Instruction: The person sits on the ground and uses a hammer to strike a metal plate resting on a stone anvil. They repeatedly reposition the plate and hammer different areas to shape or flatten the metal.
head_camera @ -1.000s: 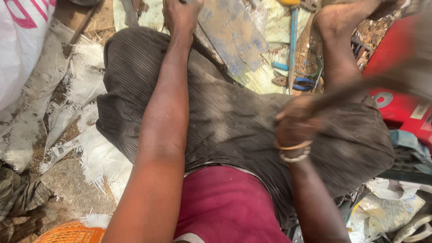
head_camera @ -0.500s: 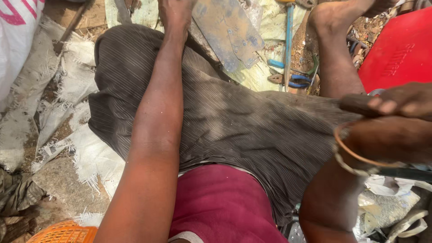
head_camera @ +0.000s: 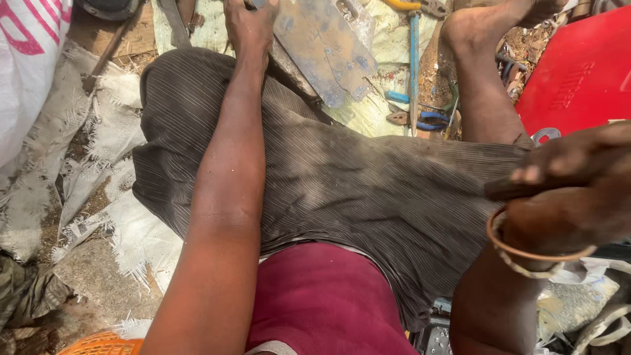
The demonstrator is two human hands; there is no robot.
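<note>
**Left hand on plate, right hand raised with handle**

The left hand [head_camera: 250, 26] presses a worn metal plate [head_camera: 325, 49] on the ground by the knee, fingers curled at its edge. The right hand [head_camera: 572, 190], close to the camera, has its fingers wrapped around a dark handle [head_camera: 506, 189], perhaps a hammer's.

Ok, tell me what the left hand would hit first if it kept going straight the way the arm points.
The left hand points away from the body, toward the top of the view. It already rests at the near edge of the grey metal plate, so that plate comes first. What lies beyond is cut off by the picture's edge.
</note>
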